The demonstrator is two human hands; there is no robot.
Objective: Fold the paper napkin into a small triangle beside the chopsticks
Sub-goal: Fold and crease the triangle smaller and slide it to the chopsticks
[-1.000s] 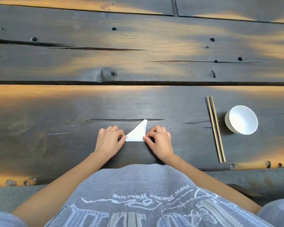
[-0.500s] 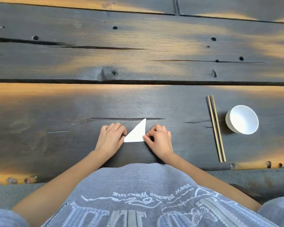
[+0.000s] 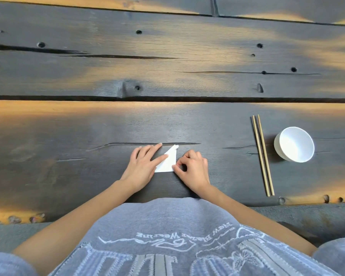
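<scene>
a person's left hand lies flat and spread on a dark plank bench, fingers extended and pressing down along the sloping left edge of a white paper napkin already folded to a small triangle. the napkin rests on the bench directly in front of the person, its tip pointing away and looking slightly ragged or uneven. at the napkin's near right corner, the right hand is curled, its thumb and forefinger pinching that corner to hold it in place. well to the right, apart from the napkin, a pair of wooden chopsticks lies side by side, running away from the person, and just beyond them a white bowl stands, seemingly empty.

the step in hand appears to be creasing: the triangle is formed and the left hand is flattening the fold while the right anchors it. the folding itself looks close to done, but the napkin sits well short of the chopsticks, so the placement part of the task is not yet met. the next move likely calls for a firm run along the crease so the layers stay shut, then lifting or sliding the light paper rightward without letting it spring open, and setting it down just beside the chopsticks without nudging them or the bowl.
</scene>
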